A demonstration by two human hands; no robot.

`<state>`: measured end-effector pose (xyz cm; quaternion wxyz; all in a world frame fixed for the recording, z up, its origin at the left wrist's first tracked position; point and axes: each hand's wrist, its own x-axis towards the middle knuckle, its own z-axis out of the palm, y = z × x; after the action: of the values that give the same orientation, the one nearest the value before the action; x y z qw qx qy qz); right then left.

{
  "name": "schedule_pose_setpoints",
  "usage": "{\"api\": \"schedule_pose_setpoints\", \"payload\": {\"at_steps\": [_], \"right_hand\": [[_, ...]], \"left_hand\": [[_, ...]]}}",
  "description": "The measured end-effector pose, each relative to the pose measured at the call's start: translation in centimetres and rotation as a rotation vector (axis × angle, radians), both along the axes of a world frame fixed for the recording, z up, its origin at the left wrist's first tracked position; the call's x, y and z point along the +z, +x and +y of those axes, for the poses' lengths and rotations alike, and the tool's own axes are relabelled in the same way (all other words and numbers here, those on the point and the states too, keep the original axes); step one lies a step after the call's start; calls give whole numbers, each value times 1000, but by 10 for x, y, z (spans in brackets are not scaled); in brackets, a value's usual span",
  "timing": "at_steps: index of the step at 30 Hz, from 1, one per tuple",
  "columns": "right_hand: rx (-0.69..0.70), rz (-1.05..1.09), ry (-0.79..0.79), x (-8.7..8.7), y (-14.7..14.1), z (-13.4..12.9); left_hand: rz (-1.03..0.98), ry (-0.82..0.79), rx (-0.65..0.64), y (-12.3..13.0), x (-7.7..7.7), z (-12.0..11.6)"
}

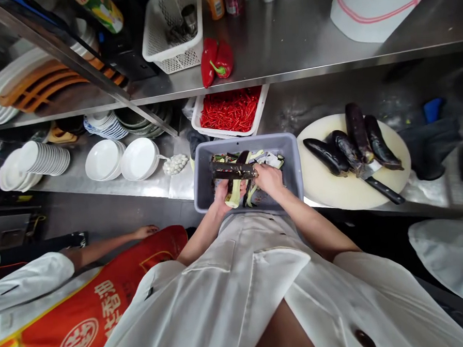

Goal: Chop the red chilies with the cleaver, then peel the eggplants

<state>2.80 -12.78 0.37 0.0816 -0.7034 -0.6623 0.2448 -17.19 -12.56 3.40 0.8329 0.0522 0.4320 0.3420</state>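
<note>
Over a grey plastic tub (296,175), my left hand (222,194) is closed around a partly peeled eggplant (233,195), pale where its skin is off and dark purple elsewhere. My right hand (269,177) grips the end of a long dark peeler (233,170), which lies across the eggplant. The peeler's cutting edge cannot be made out. Strips of eggplant peel (252,195) and other scraps lie in the tub beneath both hands. To the right, several whole eggplants (326,155) rest on a round cutting board (317,189) beside a black-handled knife (383,190).
Behind the tub stands a white tray of red chillies (232,111). Above it runs a steel shelf (286,41) with a red pepper (217,62) and white basket (175,60). Garlic cloves (175,164) and white bowls (139,158) are left. A person in a red apron (106,299) stands close by.
</note>
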Motion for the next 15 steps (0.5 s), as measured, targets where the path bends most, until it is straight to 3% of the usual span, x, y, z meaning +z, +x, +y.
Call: {"api": "schedule_pose_setpoints", "payload": {"at_steps": [5, 9, 12, 15], "right_hand": [[-220, 116, -202, -41, 37, 19], [-352, 460, -313, -65, 53, 8], [-400, 601, -328, -67, 41, -14], [-302, 423, -255, -56, 21, -33]], "left_hand": [[-60, -47, -63, -29, 12, -13], [-80, -36, -34, -43, 13, -21], [-44, -25, 29, -39, 9, -17], [-50, -34, 38, -28, -1, -9]]}}
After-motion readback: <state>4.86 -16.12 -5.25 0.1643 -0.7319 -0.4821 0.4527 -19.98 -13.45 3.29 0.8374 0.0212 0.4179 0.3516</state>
